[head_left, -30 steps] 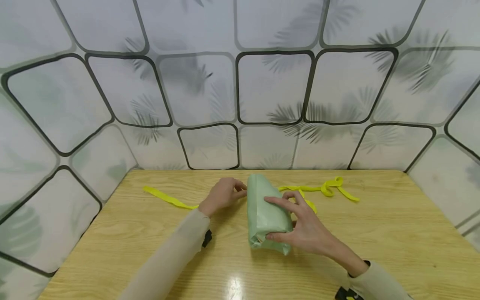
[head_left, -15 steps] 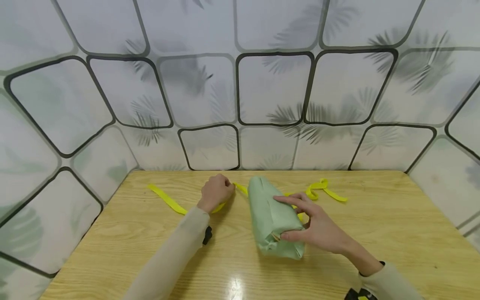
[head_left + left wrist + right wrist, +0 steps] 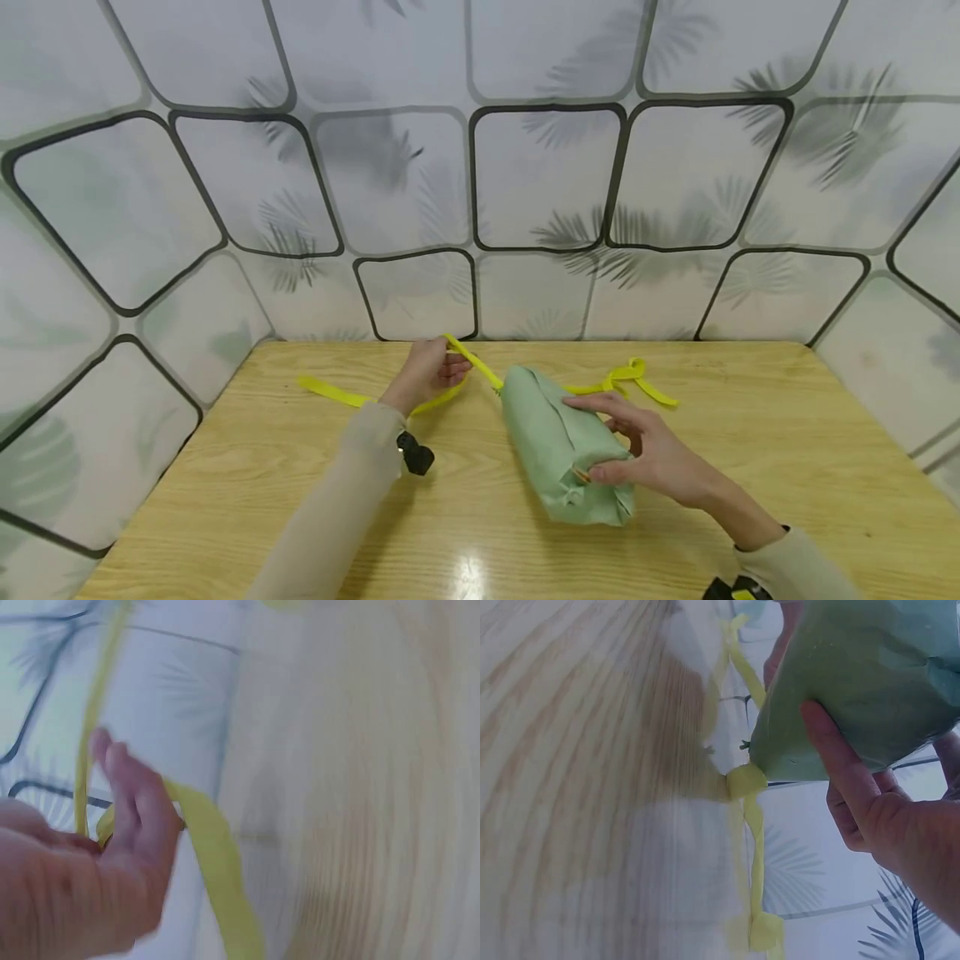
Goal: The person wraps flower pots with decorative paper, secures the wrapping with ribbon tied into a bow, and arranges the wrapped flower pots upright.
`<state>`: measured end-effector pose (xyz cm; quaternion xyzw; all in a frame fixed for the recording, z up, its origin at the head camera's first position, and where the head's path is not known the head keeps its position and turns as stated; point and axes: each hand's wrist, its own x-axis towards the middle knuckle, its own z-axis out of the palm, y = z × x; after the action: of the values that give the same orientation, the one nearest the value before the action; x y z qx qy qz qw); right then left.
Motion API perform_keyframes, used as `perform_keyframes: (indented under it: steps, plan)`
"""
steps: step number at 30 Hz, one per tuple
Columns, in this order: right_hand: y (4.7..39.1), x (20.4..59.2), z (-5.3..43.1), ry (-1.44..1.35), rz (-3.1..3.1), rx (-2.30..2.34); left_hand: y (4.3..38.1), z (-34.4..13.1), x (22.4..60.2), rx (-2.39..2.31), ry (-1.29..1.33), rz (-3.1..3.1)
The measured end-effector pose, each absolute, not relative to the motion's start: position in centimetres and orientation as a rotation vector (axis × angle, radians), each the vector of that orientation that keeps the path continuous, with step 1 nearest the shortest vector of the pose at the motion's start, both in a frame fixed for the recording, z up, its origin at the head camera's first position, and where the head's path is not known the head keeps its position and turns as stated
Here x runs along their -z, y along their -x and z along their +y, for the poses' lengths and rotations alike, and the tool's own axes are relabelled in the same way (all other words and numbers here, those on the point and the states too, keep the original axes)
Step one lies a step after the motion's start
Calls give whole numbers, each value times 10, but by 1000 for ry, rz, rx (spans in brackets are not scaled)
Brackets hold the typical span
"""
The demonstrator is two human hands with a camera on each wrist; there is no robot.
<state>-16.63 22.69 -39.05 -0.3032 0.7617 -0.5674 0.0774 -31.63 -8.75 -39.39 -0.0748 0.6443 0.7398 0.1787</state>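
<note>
A package wrapped in pale green paper stands slanted on the wooden table, its folded near end toward me. My right hand grips its right side, the thumb at the folded end and a finger along the top; the right wrist view shows fingers on the green paper. My left hand pinches a yellow ribbon near the table's far edge. From there the ribbon rises and runs to the package's far end. In the left wrist view a ribbon length hangs from the left hand.
One loose ribbon tail lies left of the left hand. On the package's right, another curled ribbon stretch trails over the wooden table. A patterned fabric wall stands behind the far edge.
My left hand has drawn away left from the package, lifting the ribbon. The package has swung its near end right, with the right hand still on it. The right-hand ribbon stretch slid left.
</note>
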Motion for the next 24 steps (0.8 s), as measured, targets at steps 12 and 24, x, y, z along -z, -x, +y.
perform_keyframes:
  steps: [12, 24]
  plan:
    - [169, 392, 239, 915, 1925, 1953, 299, -71, 381, -1960, -72, 1479]
    - [173, 394, 254, 911, 1803, 2019, 295, -75, 399, -1302, -678, 2219]
